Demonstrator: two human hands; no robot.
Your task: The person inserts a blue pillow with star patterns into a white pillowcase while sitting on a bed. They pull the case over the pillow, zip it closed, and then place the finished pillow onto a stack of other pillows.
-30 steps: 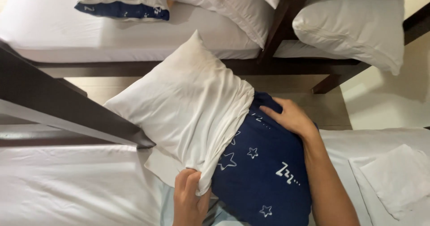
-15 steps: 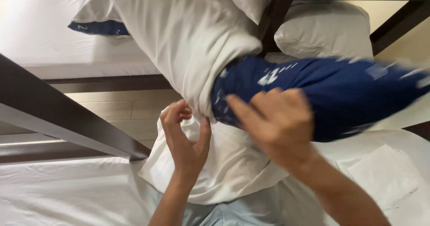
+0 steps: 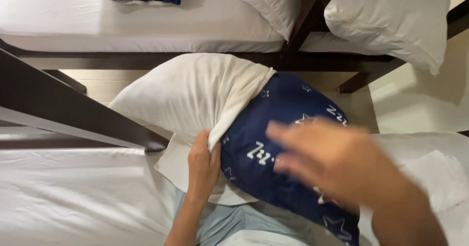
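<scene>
White pillowcase (image 3: 190,92) pinched in left hand (image 3: 202,165)

White pillowcase (image 3: 190,92) over navy pillow (image 3: 278,148) w/ white stars; white sheets (image 3: 73,197), dark-brown bed frame (image 3: 63,109).

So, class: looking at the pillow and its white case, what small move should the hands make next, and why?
Probably the right hand grips the navy pillow while the left hand, pinching the white case edge, tugs it further on: half the pillow remains uncovered.
</scene>
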